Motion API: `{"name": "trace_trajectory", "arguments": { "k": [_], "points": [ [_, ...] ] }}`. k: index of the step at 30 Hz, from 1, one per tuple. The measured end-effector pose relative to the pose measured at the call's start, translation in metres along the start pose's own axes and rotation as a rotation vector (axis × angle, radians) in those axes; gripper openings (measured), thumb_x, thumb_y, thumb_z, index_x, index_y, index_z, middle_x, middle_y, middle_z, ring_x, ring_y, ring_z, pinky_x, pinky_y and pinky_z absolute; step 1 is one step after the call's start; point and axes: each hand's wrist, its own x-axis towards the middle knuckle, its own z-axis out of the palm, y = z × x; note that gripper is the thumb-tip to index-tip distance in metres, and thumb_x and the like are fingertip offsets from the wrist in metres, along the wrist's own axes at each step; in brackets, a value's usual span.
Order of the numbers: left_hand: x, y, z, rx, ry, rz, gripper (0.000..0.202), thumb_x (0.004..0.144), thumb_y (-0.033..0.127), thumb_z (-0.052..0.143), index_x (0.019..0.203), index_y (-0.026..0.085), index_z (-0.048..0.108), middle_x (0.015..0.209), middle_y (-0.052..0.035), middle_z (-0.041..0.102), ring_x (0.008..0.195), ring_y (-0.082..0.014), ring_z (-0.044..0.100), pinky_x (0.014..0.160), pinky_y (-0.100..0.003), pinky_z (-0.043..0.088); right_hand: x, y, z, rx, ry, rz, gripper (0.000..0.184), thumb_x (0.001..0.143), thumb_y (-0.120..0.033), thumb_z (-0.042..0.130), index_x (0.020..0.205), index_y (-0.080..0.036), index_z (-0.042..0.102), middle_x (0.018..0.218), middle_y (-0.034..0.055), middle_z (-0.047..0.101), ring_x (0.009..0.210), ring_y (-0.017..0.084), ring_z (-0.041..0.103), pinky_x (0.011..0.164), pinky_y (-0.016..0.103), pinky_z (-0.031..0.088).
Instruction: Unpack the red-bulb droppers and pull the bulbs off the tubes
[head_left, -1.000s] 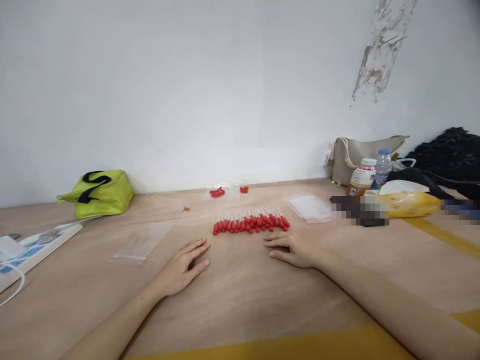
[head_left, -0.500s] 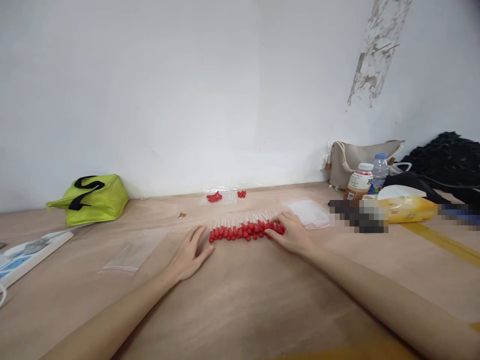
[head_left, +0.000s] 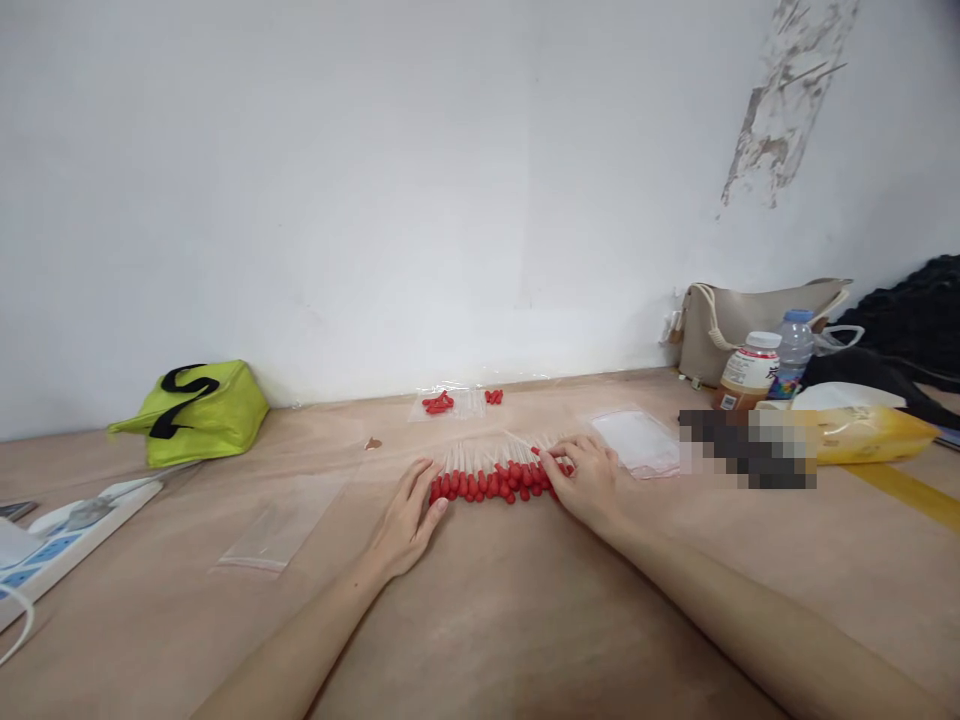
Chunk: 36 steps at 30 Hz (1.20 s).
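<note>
A row of small droppers with red bulbs and clear stems (head_left: 491,478) lies on the wooden table (head_left: 525,620). My left hand (head_left: 409,520) rests flat at the row's left end, fingers stretched and touching the red bulbs. My right hand (head_left: 585,480) is at the right end, fingers curled onto the droppers there; whether it grips any is unclear. A few more red bulbs in a clear bag (head_left: 450,403) lie farther back near the wall.
An empty clear bag (head_left: 281,525) lies left of my left hand, a stack of clear bags (head_left: 637,438) to the right. A green bag (head_left: 191,410) and a power strip (head_left: 67,525) are at left. Bottles (head_left: 750,370), a beige bag (head_left: 757,315) and a yellow pack (head_left: 862,430) stand right.
Both hands moved forward from the bare table to the ends of the dropper row and pressed in on it; the row is now shorter and more bunched.
</note>
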Motion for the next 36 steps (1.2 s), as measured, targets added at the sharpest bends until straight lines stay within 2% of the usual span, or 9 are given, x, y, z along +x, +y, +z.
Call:
{"name": "trace_trajectory", "arguments": {
  "k": [3,7,10,13,16,20,24,29,36],
  "points": [
    [-0.001,0.004,-0.002,0.014,0.086,0.043,0.041,0.089,0.032,0.032,0.129,0.023,0.026,0.135,-0.0082,0.029,0.128,-0.0217,0.024,0.105,-0.041,0.026,-0.007,-0.004,-0.009,0.067,0.0,-0.033,0.025,0.083,-0.038,0.043,0.08,-0.022,0.062,0.084,0.0051,0.062,0.084,0.02,0.051,0.078,0.036,0.029],
    [-0.008,0.016,-0.005,0.073,0.216,0.116,0.048,0.087,0.03,0.036,0.132,0.023,0.021,0.134,-0.0092,0.031,0.127,-0.0239,0.025,0.104,-0.043,0.026,-0.02,-0.016,-0.016,0.16,-0.178,-0.172,0.023,0.085,-0.037,0.041,0.084,-0.024,0.061,0.083,0.0035,0.063,0.081,0.019,0.051,0.079,0.036,0.03],
    [-0.013,0.026,-0.006,0.139,0.17,0.231,0.047,0.086,0.031,0.04,0.131,0.022,0.029,0.129,-0.0089,0.04,0.123,-0.0245,0.032,0.101,-0.042,0.027,-0.029,-0.027,-0.015,0.205,-0.25,-0.298,0.02,0.085,-0.034,0.043,0.083,-0.024,0.06,0.082,0.0021,0.064,0.082,0.018,0.05,0.081,0.036,0.028],
    [-0.014,0.031,-0.004,0.158,0.093,0.337,0.042,0.086,0.031,0.042,0.126,0.021,0.04,0.112,-0.007,0.056,0.108,-0.0218,0.046,0.094,-0.038,0.032,-0.034,-0.035,-0.012,0.236,-0.295,-0.382,0.019,0.085,-0.032,0.044,0.084,-0.024,0.061,0.079,0.0014,0.064,0.08,0.017,0.05,0.079,0.036,0.028],
    [-0.012,0.033,0.002,0.146,0.107,0.378,0.033,0.087,0.029,0.043,0.118,0.019,0.049,0.093,-0.0048,0.064,0.088,-0.0178,0.054,0.083,-0.034,0.035,-0.035,-0.038,-0.01,0.268,-0.281,-0.416,0.018,0.085,-0.029,0.044,0.084,-0.023,0.062,0.076,0.0013,0.063,0.078,0.016,0.049,0.077,0.034,0.027],
    [-0.009,0.036,0.01,0.128,0.145,0.369,0.021,0.088,0.026,0.042,0.094,0.018,0.061,0.073,-0.0022,0.063,0.068,-0.0139,0.052,0.071,-0.03,0.035,-0.035,-0.037,-0.009,0.287,-0.258,-0.435,0.014,0.084,-0.025,0.048,0.085,-0.022,0.061,0.077,0.0013,0.063,0.078,0.015,0.048,0.076,0.033,0.027],
    [-0.008,0.041,0.013,0.123,0.134,0.348,0.021,0.088,0.025,0.041,0.087,0.017,0.06,0.071,-0.0025,0.061,0.067,-0.0136,0.051,0.07,-0.029,0.034,-0.036,-0.037,-0.004,0.212,-0.242,-0.473,0.015,0.08,-0.032,0.054,0.09,-0.023,0.062,0.084,0.002,0.063,0.081,0.016,0.047,0.076,0.034,0.025],
    [-0.006,0.047,0.013,0.142,0.132,0.396,0.017,0.087,0.025,0.044,0.088,0.019,0.061,0.073,-0.0013,0.062,0.069,-0.0139,0.05,0.074,-0.031,0.031,-0.039,-0.033,0.008,0.126,-0.17,-0.587,0.014,0.08,-0.034,0.055,0.081,-0.025,0.066,0.067,-0.0006,0.059,0.071,0.013,0.044,0.073,0.033,0.023],
    [-0.009,0.049,0.009,0.175,0.119,0.422,0.019,0.086,0.021,0.044,0.078,0.018,0.061,0.064,-0.0006,0.058,0.063,-0.0126,0.048,0.072,-0.032,0.03,-0.039,-0.033,0.005,0.089,-0.201,-0.663,0.019,0.081,-0.035,0.054,0.074,-0.022,0.066,0.059,-0.001,0.055,0.069,0.012,0.042,0.074,0.034,0.021]
  ]
}}
